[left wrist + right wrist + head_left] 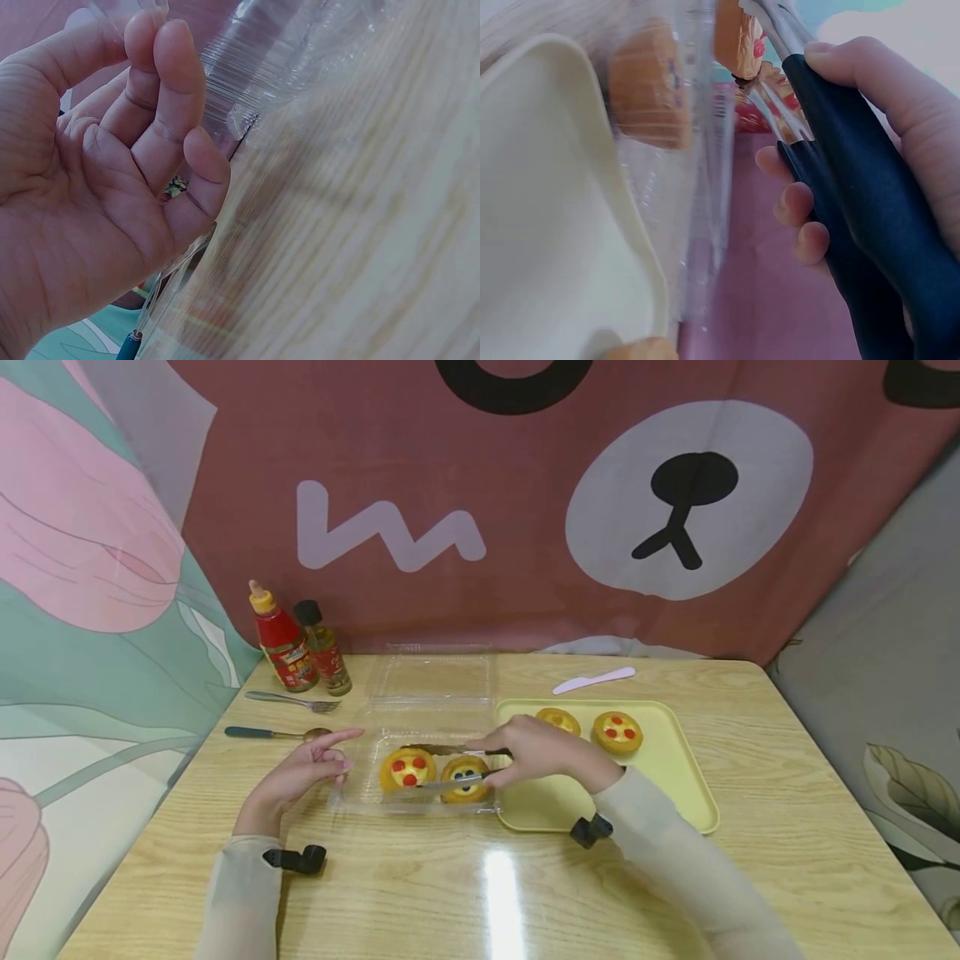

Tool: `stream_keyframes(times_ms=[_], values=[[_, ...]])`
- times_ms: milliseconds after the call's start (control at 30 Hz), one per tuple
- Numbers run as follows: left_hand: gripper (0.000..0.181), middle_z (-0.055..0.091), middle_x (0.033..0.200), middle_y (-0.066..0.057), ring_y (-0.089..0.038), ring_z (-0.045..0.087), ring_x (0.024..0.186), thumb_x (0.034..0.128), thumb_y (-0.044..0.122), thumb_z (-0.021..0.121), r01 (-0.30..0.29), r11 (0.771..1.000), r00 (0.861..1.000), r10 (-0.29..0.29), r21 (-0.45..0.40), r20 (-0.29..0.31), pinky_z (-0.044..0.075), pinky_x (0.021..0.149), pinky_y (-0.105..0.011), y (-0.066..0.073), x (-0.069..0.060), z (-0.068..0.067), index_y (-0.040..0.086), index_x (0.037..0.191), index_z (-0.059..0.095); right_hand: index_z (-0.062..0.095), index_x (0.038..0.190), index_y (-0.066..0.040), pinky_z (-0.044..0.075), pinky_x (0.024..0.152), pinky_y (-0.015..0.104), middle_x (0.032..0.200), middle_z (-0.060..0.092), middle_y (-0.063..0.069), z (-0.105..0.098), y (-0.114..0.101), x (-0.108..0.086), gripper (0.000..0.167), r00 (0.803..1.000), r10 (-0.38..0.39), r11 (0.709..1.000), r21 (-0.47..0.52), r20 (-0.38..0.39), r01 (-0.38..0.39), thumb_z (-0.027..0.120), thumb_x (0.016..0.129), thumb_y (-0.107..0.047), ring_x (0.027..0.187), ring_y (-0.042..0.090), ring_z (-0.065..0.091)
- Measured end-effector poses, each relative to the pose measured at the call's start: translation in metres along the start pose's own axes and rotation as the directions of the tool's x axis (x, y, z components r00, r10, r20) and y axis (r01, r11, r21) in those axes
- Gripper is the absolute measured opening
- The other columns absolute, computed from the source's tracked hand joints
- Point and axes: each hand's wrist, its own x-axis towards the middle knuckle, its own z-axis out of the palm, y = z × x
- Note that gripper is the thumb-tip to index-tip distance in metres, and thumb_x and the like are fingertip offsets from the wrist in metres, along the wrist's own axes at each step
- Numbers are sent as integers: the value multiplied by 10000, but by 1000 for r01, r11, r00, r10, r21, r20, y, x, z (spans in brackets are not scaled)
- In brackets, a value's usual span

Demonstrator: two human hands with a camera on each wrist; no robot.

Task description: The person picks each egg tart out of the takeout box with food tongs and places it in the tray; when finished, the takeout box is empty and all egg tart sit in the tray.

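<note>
My right hand (536, 747) grips the black handles of metal tongs (840, 172). Their tips straddle a round tart with red dots (408, 770) inside a clear plastic container (360, 793). Beside it in the container sits a tart with dark blue dots (465, 768), partly under the tongs. My left hand (300, 777) is at the container's left edge, index finger stretched out. In the left wrist view, thumb and fingertips pinch the clear plastic rim, and the other fingers (180, 97) are bent.
A yellow tray (682, 777) at the right bears a red-dotted tart (617, 732) and another tart (558, 719), partly hidden. Behind lies a pink knife (592, 680). At left are a red sauce bottle (285, 647), a smaller bottle (327, 656), a fork (292, 700) and a spoon (270, 733).
</note>
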Motion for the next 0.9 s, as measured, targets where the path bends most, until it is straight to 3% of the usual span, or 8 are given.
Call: stream_keyframes(times_ms=[100, 200, 367, 433, 500, 600, 900], values=[[562, 602, 686, 62, -78, 585, 642, 946, 60, 550, -1, 1000, 1000, 1, 4, 0, 496, 754, -287, -1, 0, 0, -29, 1444, 304, 564, 1324, -111, 298, 489, 186, 877, 698, 12, -8, -1, -13, 549, 999, -8, 1000, -3, -34, 8, 714, 839, -318, 442, -1, 131], [561, 603, 686, 64, -78, 587, 643, 946, 61, 550, -2, 1000, 1000, 2, 5, 2, 496, 761, -288, -2, 1, 0, -29, 1443, 306, 569, 1319, -101, 297, 495, 192, 591, 469, -53, -16, -2, -30, 550, 997, -24, 999, -25, -78, 22, 720, 833, -310, 455, -17, 171], [552, 606, 692, 65, -74, 586, 646, 949, 55, 543, -14, 1000, 1000, 14, -5, 12, 493, 755, -284, -2, 0, -1, -21, 1444, 311, 605, 1267, -43, 324, 503, 185, 767, 643, -16, -27, 1, -67, 515, 988, 0, 1000, -22, -152, -3, 736, 818, -258, 478, -42, 204], [551, 605, 693, 65, -71, 584, 646, 950, 50, 538, -21, 1000, 1000, 21, -8, 17, 489, 753, -281, -2, 0, -1, -29, 1443, 305, 613, 1254, -35, 311, 488, 181, 764, 636, -30, -31, 6, -84, 505, 985, 27, 999, -25, -173, -32, 742, 811, -240, 482, -44, 201], [553, 603, 696, 66, -67, 582, 645, 951, 44, 533, -26, 1000, 999, 27, -11, 21, 488, 745, -277, -2, 0, -1, -42, 1442, 293, 618, 1252, -46, 284, 471, 175, 632, 481, -101, -33, 10, -100, 501, 981, 49, 997, -47, -189, -59, 744, 809, -241, 484, -49, 203], [557, 601, 697, 68, -63, 579, 646, 953, 36, 525, -29, 999, 999, 30, -12, 26, 484, 743, -275, -3, 0, -2, -56, 1442, 275, 621, 1250, -54, 288, 470, 167, 618, 400, -136, -34, 15, -120, 500, 974, 70, 995, -55, -214, -83, 751, 802, -234, 502, -52, 230], [554, 606, 703, 68, -61, 581, 648, 952, 33, 524, -35, 999, 999, 36, -15, 33, 486, 738, -273, -3, 0, -1, -49, 1444, 283, 627, 1229, -21, 317, 438, 157, 671, 487, -158, -22, 18, -170, 489, 959, 184, 982, -5, -213, -189, 756, 806, -230, 504, -77, 292]])
